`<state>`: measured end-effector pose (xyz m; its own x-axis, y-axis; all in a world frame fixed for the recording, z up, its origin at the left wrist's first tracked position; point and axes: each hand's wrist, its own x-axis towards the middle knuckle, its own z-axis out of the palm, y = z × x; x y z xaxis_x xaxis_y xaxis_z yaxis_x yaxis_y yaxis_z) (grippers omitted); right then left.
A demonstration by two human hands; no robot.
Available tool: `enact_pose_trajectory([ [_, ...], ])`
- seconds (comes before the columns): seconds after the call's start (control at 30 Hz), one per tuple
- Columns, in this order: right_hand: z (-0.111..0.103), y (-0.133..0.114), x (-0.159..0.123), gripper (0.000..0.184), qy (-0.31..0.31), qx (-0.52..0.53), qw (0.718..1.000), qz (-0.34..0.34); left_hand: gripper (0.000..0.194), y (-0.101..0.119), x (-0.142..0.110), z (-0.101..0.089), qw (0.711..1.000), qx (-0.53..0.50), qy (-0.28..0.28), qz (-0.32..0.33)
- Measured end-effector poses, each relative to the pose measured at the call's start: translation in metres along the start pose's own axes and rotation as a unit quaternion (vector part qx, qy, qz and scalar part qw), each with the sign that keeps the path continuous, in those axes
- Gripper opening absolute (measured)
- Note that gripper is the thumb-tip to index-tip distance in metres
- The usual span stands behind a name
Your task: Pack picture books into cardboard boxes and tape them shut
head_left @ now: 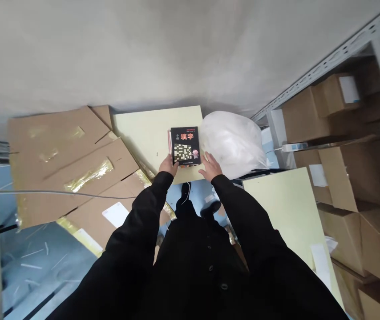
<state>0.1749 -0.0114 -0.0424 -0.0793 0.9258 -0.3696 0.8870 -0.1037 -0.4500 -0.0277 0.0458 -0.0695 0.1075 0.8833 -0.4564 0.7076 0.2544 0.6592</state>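
A black book [185, 145] with a chequered picture and red characters on its cover lies on top of a small stack on a pale yellow board [143, 129]. My left hand [167, 166] grips the stack at its lower left corner, fingers curled round the edge. Just to the right of the book's lower right corner is my right hand [211, 166], fingers spread and flat, holding nothing. Both arms are in black sleeves.
Flattened cardboard boxes [70, 155] with yellow tape lie on the left. A white plastic bag [232, 142] sits right of the book. A second pale board [286, 209] leans at the right, beside metal shelving [326, 62] packed with brown cartons. A blue floor [33, 262] shows at lower left.
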Motion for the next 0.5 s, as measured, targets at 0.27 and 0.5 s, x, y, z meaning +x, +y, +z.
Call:
enact_pose_trajectory([
  [0.27, 0.029, -0.041, 0.028, 0.072, -0.079, -0.090, 0.991, -0.067, 0.041, -0.017, 0.015, -0.002, 0.991, -0.063, 0.044, -0.105],
  [0.5, 0.034, -0.049, 0.012, 0.060, -0.086, -0.014, 0.992, -0.093, 0.025, -0.040, 0.005, -0.011, 0.984, -0.145, -0.001, -0.103],
])
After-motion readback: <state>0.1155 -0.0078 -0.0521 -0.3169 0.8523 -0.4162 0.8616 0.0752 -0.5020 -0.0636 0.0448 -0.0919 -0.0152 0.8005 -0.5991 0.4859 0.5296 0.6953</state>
